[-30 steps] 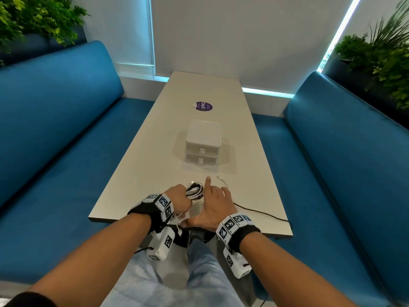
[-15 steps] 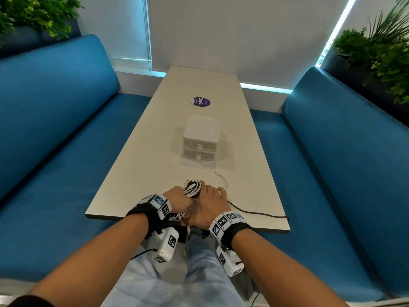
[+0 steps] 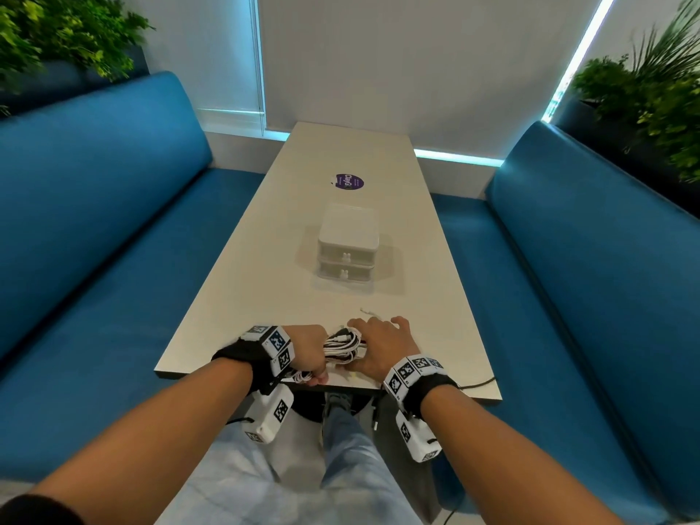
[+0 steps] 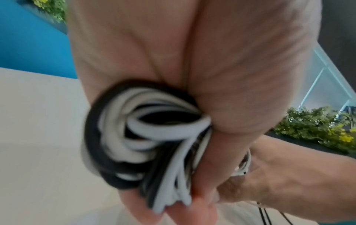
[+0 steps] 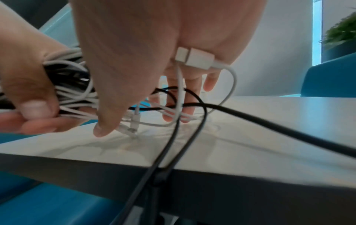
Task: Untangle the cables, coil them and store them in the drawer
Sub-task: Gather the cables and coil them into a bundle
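Note:
My left hand point(image 3: 308, 348) grips a coiled bundle of white and black cables point(image 3: 342, 344) at the table's near edge; the left wrist view shows the bundle point(image 4: 146, 144) clamped between the fingers and palm. My right hand point(image 3: 380, 341) lies just right of it, its fingers point(image 5: 210, 83) straight and spread down over loose strands. A white USB plug point(image 5: 194, 58) lies against its palm. A black cable point(image 5: 269, 124) runs right and over the table edge. The white two-drawer unit point(image 3: 347, 240) stands mid-table with both drawers shut.
The long white table point(image 3: 265, 259) has a purple sticker point(image 3: 349, 182) beyond the drawers. Blue benches point(image 3: 94, 240) flank both sides. A thin white cable end point(image 3: 369, 311) lies past my right fingers. Black cable loops hang below the table's front edge point(image 5: 250, 164).
My right hand, whose index finger was raised a second ago, has come down flat over the loose cables beside the bundle. My left hand keeps its grip on the bundle.

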`<action>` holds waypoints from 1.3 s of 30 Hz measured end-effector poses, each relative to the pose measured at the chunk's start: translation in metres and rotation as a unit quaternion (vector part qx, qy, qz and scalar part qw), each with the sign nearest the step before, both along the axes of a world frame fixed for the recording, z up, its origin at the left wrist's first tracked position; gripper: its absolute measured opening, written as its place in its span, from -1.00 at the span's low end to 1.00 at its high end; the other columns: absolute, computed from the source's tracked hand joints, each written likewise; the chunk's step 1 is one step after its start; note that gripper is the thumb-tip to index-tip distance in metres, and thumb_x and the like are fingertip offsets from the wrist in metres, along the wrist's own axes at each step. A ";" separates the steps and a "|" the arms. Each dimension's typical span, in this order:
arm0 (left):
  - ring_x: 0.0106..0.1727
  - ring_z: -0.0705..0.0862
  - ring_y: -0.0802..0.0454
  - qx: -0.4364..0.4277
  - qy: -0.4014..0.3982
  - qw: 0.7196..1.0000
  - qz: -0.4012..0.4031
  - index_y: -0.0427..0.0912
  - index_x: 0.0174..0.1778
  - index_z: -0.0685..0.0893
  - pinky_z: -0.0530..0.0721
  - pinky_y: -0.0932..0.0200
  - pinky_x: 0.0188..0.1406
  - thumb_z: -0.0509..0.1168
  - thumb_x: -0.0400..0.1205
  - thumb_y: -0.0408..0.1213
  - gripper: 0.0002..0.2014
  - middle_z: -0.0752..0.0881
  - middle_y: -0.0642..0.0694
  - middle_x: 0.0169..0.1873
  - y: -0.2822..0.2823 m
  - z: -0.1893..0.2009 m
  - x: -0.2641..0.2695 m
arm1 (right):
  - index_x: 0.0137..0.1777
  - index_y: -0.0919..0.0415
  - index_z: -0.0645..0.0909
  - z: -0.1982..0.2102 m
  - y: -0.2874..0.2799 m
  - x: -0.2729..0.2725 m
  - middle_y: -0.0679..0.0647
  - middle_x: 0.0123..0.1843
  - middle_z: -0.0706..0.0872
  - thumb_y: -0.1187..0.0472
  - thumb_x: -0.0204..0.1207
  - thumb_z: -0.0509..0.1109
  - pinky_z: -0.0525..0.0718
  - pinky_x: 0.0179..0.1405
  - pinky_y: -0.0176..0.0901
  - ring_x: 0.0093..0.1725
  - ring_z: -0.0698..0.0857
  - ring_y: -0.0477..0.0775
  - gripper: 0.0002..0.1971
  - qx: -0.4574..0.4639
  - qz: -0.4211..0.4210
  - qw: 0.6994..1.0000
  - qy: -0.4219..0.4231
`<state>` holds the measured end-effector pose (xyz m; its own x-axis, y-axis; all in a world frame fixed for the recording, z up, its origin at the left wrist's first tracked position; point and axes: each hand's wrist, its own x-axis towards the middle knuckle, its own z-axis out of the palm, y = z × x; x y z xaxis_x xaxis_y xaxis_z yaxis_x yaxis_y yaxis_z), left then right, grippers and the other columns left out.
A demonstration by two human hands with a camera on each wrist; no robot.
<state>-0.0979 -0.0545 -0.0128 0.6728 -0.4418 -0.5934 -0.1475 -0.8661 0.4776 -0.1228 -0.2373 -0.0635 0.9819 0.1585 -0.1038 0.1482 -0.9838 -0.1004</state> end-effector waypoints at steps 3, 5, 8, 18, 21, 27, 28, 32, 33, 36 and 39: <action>-0.70 0.53 0.13 0.032 -0.025 0.999 -0.037 -0.36 -0.25 0.77 0.41 0.39 -0.72 0.43 0.42 -0.45 -0.94 0.67 -0.09 -0.54 -0.002 0.000 0.000 | 0.44 -0.23 0.46 0.001 -0.007 -0.003 0.05 0.27 0.61 -0.45 0.36 0.32 0.28 0.41 0.18 0.29 0.60 0.16 -0.34 -0.008 0.011 1.000 0.020; -0.67 0.52 0.10 0.050 -0.033 0.997 -0.052 -0.30 -0.33 0.71 0.41 0.37 -0.73 0.42 0.37 -0.47 -0.97 0.65 -0.10 -0.54 -0.002 -0.003 0.001 | 0.41 -0.24 0.49 0.001 -0.009 -0.003 0.08 0.23 0.59 -0.37 0.40 0.35 0.31 0.36 0.16 0.24 0.60 0.20 -0.42 -0.012 0.019 0.999 0.030; -0.68 0.52 0.09 0.026 -0.047 0.998 -0.025 -0.17 -0.51 0.66 0.47 0.31 -0.63 0.41 0.49 -0.31 -0.77 0.65 -0.03 -0.62 -0.002 -0.008 0.006 | 0.34 -0.20 0.55 0.002 -0.011 0.001 0.11 0.21 0.58 -0.23 0.47 0.38 0.41 0.26 0.13 0.20 0.60 0.23 -0.55 -0.007 0.002 0.998 0.058; -0.19 0.70 -0.06 -0.057 -0.161 0.978 0.115 -0.15 -0.05 0.69 0.55 0.19 -0.28 0.49 0.49 -0.02 -0.71 0.70 -0.06 -0.24 -0.012 -0.016 0.022 | 0.16 0.21 0.38 0.004 -0.010 0.003 0.23 -0.13 0.66 0.14 0.74 0.13 0.61 -0.18 0.13 -0.17 0.66 0.34 -0.85 0.135 -0.042 0.987 0.072; -0.17 0.70 -0.09 -0.103 -0.164 0.966 0.170 -0.19 -0.06 0.70 0.52 0.17 -0.32 0.45 0.54 0.08 -0.64 0.71 -0.12 -0.22 -0.013 -0.016 0.024 | 0.17 0.18 0.42 0.011 -0.013 0.006 0.15 -0.16 0.65 0.01 0.75 0.15 0.59 -0.19 0.06 -0.20 0.65 0.26 -0.77 0.171 -0.068 0.980 0.078; -0.40 0.59 -0.13 -0.209 -0.140 0.916 0.312 -0.14 -0.33 0.63 0.46 0.18 -0.46 0.49 0.53 0.03 -0.67 0.61 -0.12 -0.46 -0.004 -0.010 0.033 | 0.25 0.18 0.36 0.010 -0.018 -0.005 0.24 -0.05 0.73 0.08 0.74 0.14 0.73 -0.16 0.09 -0.16 0.74 0.21 -0.79 0.232 -0.066 0.965 0.103; -0.48 0.54 -0.10 -0.219 -0.131 0.909 0.329 -0.13 -0.38 0.61 0.41 0.21 -0.52 0.50 0.52 0.04 -0.64 0.58 -0.11 -0.52 -0.003 -0.011 0.033 | 0.26 0.19 0.35 0.008 -0.018 -0.008 0.25 -0.07 0.72 0.09 0.75 0.13 0.72 -0.13 0.13 -0.17 0.73 0.24 -0.79 0.223 -0.056 0.968 0.103; -0.73 0.47 -0.05 -0.242 -0.075 0.899 0.356 -0.31 -0.35 0.69 0.40 0.29 -0.66 0.46 0.53 0.12 -0.52 0.62 -0.19 -0.62 -0.004 -0.018 0.024 | 0.10 0.15 0.35 0.010 -0.012 -0.010 0.24 -0.15 0.72 -0.04 0.76 0.04 0.71 -0.16 0.15 -0.23 0.71 0.29 -0.75 0.230 -0.056 0.967 0.093; -0.74 0.47 -0.05 -0.244 -0.066 0.898 0.360 -0.34 -0.30 0.73 0.41 0.29 -0.66 0.46 0.52 0.14 -0.49 0.63 -0.20 -0.63 -0.003 -0.020 0.022 | 0.12 0.13 0.37 0.010 -0.012 -0.010 0.23 -0.16 0.74 -0.06 0.75 0.03 0.74 -0.15 0.19 -0.23 0.73 0.29 -0.74 0.249 -0.062 0.962 0.092; -0.74 0.47 -0.05 -0.241 -0.072 0.890 0.380 -0.33 -0.35 0.69 0.40 0.31 -0.68 0.45 0.54 0.11 -0.51 0.62 -0.19 -0.63 0.004 -0.022 0.025 | 0.41 0.03 0.30 0.009 -0.016 -0.009 0.17 -0.12 0.74 0.04 0.73 0.06 0.74 -0.09 0.18 -0.20 0.73 0.23 -0.71 0.224 -0.046 0.968 0.108; -0.73 0.47 -0.07 -0.240 -0.080 0.884 0.394 -0.30 -0.38 0.65 0.40 0.32 -0.67 0.42 0.58 0.05 -0.55 0.61 -0.19 -0.64 0.007 -0.023 0.028 | 0.69 -0.18 -0.14 0.008 -0.014 -0.011 0.12 0.22 0.67 0.25 0.69 0.20 0.68 0.11 0.07 0.04 0.72 0.17 -0.26 0.175 -0.010 0.978 0.110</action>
